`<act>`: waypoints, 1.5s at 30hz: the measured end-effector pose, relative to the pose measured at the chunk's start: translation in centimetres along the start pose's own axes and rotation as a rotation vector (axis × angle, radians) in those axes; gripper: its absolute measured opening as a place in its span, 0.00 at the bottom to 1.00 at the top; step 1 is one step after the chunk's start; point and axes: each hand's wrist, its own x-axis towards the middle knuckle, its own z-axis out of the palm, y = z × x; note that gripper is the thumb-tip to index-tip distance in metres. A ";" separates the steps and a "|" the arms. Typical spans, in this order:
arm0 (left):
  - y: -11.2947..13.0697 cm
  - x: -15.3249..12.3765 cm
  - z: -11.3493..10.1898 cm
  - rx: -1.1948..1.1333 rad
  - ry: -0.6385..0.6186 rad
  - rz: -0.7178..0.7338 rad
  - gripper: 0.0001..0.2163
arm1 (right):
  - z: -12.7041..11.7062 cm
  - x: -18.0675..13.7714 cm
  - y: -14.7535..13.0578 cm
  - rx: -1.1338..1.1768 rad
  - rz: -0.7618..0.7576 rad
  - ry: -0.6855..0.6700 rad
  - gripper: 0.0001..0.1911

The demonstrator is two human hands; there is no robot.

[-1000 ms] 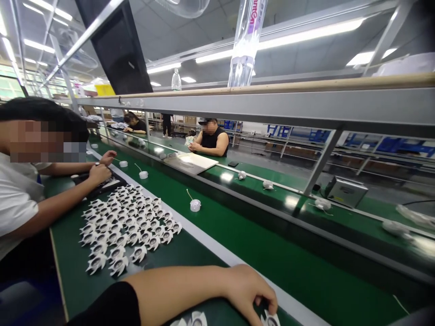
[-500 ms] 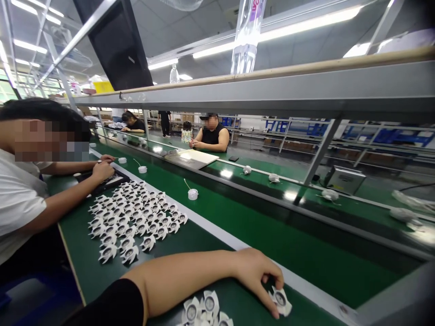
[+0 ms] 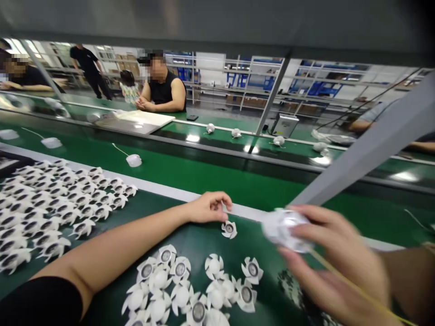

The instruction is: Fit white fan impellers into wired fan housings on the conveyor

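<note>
Right hand (image 3: 346, 262), motion-blurred: fingertips and thumb clamped on a white motor housing (image 3: 287, 228), raised in front of the pale edge strip (image 3: 166, 191), landmark for these notes; a thin yellow lead (image 3: 346, 280) trails from the housing across the palm. Left hand (image 3: 208, 207): at the strip's near edge, palm down, fingers loosely curled, tips apart; thumb tip at a lone white impeller (image 3: 229, 229), contact cannot be told. That impeller lies flat on the dark green surface (image 3: 253, 246), just on the near side of the strip, recessed dark centre up. Farther to the near side of the strip: loose impeller cluster (image 3: 180, 292), some with domed hubs up, others showing dark centres, several overlapping. Near side again, along the strip's left stretch: a large, dense impeller array (image 3: 61, 199), mostly dark centres up. Immediately beyond the strip, a green conveyor belt (image 3: 204, 174) carrying round white wired units (image 3: 133, 160), the leftmost ones blurred. Well beyond the strip: a row of small white bundles (image 3: 236, 132), a pale board (image 3: 146, 121), a seated person in a black sleeveless top (image 3: 168, 88), and a metal box (image 3: 286, 125).
</note>
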 end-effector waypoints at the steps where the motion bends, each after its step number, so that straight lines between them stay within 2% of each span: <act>1: -0.1 0.2 -0.1 -0.056 0.033 -0.012 0.26 | 1.5 0.1 0.1 0.050 -0.017 -0.061 0.09; 5: -0.7 0.6 -0.4 -0.148 0.087 -0.042 0.26 | 6.8 -0.3 0.7 0.279 0.028 -0.247 0.07; 8: -0.9 0.5 -0.3 -0.167 0.078 -0.072 0.23 | 8.6 -1.3 1.3 0.270 0.048 -0.368 0.07; 11: -0.8 0.3 -0.2 -0.158 0.024 -0.114 0.21 | 9.2 -1.9 2.0 0.202 0.055 -0.411 0.09; 18: -0.2 1.1 -0.4 -0.049 -0.145 -0.228 0.18 | 10.3 -1.6 3.2 0.342 0.167 -0.465 0.09; 20: -0.1 1.1 -0.4 -0.018 -0.153 -0.230 0.19 | 10.0 -1.4 3.3 0.363 0.198 -0.493 0.10; 22: -0.1 0.8 -0.1 0.027 -0.106 -0.218 0.21 | 9.5 -1.3 3.4 0.379 0.197 -0.548 0.10; 24: 0.3 0.4 0.4 0.090 -0.018 -0.162 0.20 | 9.1 -1.3 3.9 0.384 0.149 -0.617 0.09; 25: 0.7 0.2 0.7 0.131 0.027 -0.098 0.17 | 8.9 -1.4 4.2 0.358 0.118 -0.608 0.10; 27: 1.9 -0.1 1.5 0.219 0.056 0.095 0.10 | 8.8 -1.7 5.1 0.216 0.108 -0.479 0.15; 29: 3.5 -0.2 2.3 0.295 -0.067 0.299 0.05 | 8.2 -1.8 6.0 0.039 0.190 -0.305 0.24; 30: 4.2 -0.3 2.6 0.325 -0.180 0.350 0.06 | 7.7 -1.8 6.4 -0.017 0.259 -0.259 0.28; 31: 4.8 -0.4 2.9 0.344 -0.287 0.372 0.10 | 6.9 -1.7 6.6 -0.046 0.332 -0.268 0.29; 32: 5.2 -0.5 3.1 0.358 -0.387 0.369 0.14 | 6.0 -1.6 6.7 -0.053 0.398 -0.331 0.27; 34: 5.6 -0.8 3.6 0.365 -0.535 0.324 0.17 | 3.8 -1.1 6.7 -0.034 0.482 -0.562 0.17; 36: 5.3 -1.0 3.8 0.364 -0.599 0.269 0.22 | 1.9 -0.6 6.4 -0.002 0.512 -0.844 0.11; 38: 5.0 -0.9 3.8 0.363 -0.610 0.226 0.26 | 0.8 -0.4 6.3 0.021 0.536 -1.062 0.12; 41: 4.6 -0.3 3.0 0.351 -0.614 0.205 0.23 | 0.5 -0.5 6.2 -0.065 0.624 -1.252 0.12; 45: 3.5 0.6 1.7 0.363 -0.508 0.206 0.16 | 1.0 -0.7 6.0 -0.228 0.659 -1.345 0.13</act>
